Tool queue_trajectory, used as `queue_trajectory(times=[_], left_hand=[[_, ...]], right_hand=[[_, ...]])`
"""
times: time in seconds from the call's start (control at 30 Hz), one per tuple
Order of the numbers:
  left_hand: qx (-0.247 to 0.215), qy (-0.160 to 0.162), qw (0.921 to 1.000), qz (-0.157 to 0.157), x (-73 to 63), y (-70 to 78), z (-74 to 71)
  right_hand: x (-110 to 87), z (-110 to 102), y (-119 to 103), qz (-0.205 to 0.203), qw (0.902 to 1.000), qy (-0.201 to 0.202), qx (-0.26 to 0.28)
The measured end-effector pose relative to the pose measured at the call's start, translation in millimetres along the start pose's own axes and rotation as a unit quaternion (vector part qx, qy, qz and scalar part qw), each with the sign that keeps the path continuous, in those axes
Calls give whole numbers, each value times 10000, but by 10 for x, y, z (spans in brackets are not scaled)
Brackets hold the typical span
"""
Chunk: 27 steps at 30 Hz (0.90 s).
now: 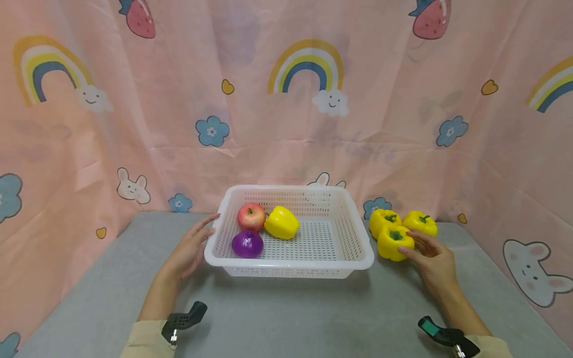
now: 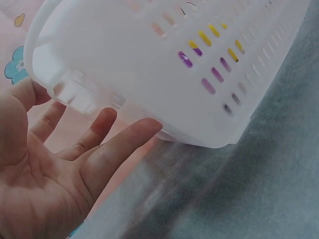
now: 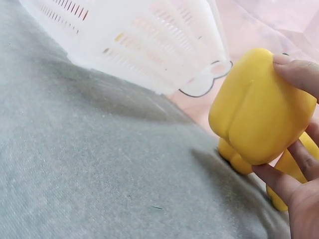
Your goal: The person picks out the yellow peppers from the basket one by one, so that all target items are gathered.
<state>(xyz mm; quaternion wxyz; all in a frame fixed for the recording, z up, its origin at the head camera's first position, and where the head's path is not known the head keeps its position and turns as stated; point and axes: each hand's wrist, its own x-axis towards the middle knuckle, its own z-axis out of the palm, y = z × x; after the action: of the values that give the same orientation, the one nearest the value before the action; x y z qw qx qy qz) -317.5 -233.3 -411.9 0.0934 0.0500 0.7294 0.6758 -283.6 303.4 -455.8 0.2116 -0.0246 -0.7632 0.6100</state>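
My right hand (image 1: 436, 263) pinches a yellow bell pepper (image 1: 394, 242) between thumb and fingers, right of the basket. In the right wrist view the pepper (image 3: 261, 109) appears slightly raised, its lobed base facing the camera. Two more yellow bell peppers, one behind left (image 1: 382, 219) and one behind right (image 1: 421, 223), are close to it. My left hand (image 1: 188, 251) touches the left side of a white perforated plastic basket (image 1: 286, 265) with extended, spread fingers. Inside the basket's left half are a red apple (image 1: 250, 217), a yellow bell pepper (image 1: 282, 223) and a shiny purple round vegetable (image 1: 247, 244).
A grey cloth (image 1: 286, 318) covers the table under the basket. Behind it hangs a pink curtain (image 1: 286, 149) printed with rainbows, flowers and rabbits, which also runs along both sides.
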Motion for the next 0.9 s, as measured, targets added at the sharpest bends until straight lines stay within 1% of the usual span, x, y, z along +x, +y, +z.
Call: queue_trajectory(times=[0.1,0.17,0.33,0.37,0.53,0.6,0.7,0.77,0.9], left_hand=[[-8,13,10000,-9,-5,6,3],[2,32,10000,-20,-9,10,4],[-9,56,10000,-57,-19,20,7],[-10,50,10000,-61,-20,21,7],[2,24,10000,-58,-19,20,4],[6,19,10000,-58,-15,17,3],[3,23,10000,-67,-7,14,3],[1,29,10000,-67,-2,14,4],[7,54,9999,-91,0,12,7]], right_hand=[[-5,17,12,-42,9994,16,-353],[-4,26,21,-36,9997,-33,-233],[-5,36,39,-56,9993,-243,296],[-8,36,43,-64,9991,-272,314],[-22,33,71,-157,9993,-325,54],[-25,27,79,-198,9991,-364,59],[-26,17,95,-203,9984,-445,266],[-29,14,106,-212,9981,-488,299],[-33,13,131,-189,9984,-524,104]])
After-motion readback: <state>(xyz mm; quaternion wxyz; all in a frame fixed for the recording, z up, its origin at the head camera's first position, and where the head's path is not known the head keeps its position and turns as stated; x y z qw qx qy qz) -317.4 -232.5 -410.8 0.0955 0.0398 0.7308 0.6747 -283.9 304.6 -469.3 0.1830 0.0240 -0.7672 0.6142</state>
